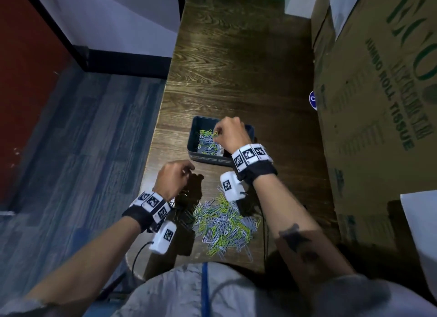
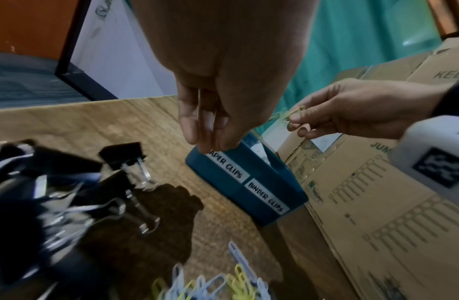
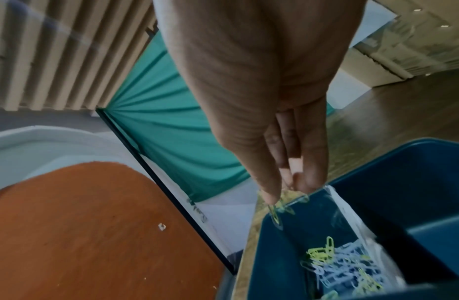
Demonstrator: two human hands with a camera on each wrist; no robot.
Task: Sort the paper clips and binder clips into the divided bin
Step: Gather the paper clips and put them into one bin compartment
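The blue divided bin (image 1: 205, 158) stands mid-table, labelled "PAPER CLIPS" and "BINDER CLIPS" on its front wall (image 2: 223, 176). Yellow and pale blue paper clips (image 1: 208, 141) lie in its left compartment (image 3: 346, 268). My right hand (image 1: 216, 133) hovers over that compartment and pinches a yellow-green paper clip (image 3: 275, 215) at its fingertips (image 2: 292, 119). My left hand (image 1: 189, 171) hangs above the table in front of the bin, fingers (image 2: 210, 140) pointing down and holding nothing. Black binder clips (image 2: 125, 156) lie below it (image 1: 184, 210). A loose paper clip pile (image 1: 224, 224) sits nearest me.
Large cardboard boxes (image 1: 378, 104) wall off the table's right side, close to the bin. The table's left edge (image 1: 153, 151) drops to a blue-grey floor. The part of the bin's right compartment (image 3: 415, 203) that shows holds nothing. Bare wood lies beyond the bin.
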